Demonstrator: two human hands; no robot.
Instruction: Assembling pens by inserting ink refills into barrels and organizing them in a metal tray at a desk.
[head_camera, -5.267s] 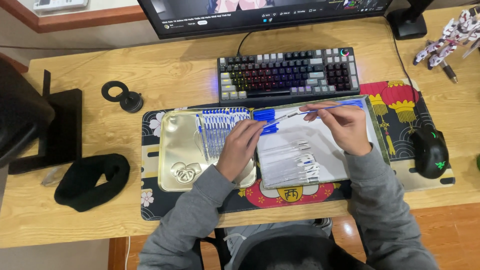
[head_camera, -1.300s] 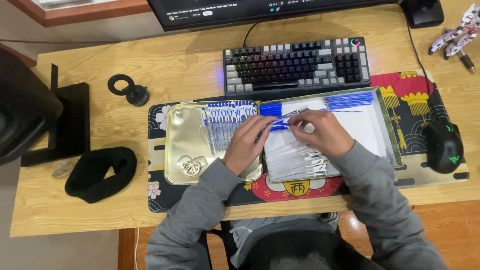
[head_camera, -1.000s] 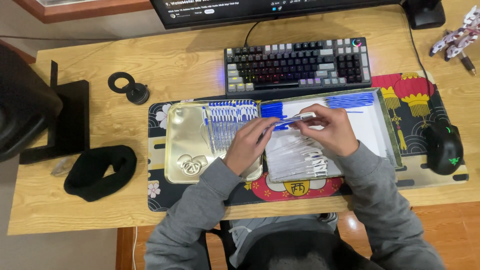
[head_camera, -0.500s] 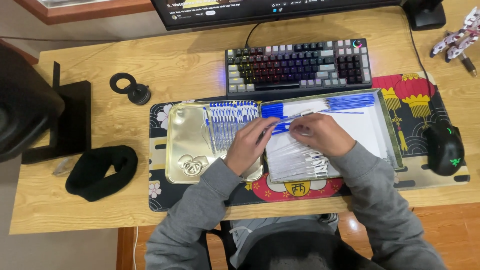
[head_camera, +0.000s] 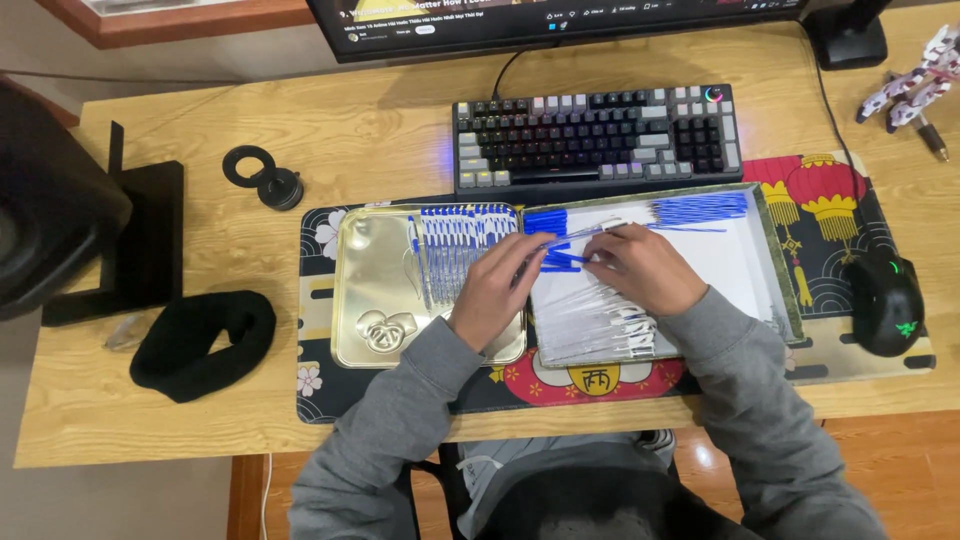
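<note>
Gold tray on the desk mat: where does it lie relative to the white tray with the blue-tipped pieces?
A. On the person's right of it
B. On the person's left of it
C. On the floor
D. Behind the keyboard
B: the gold tray sits directly left of the white tray, edge to edge, on the desk mat.
</note>
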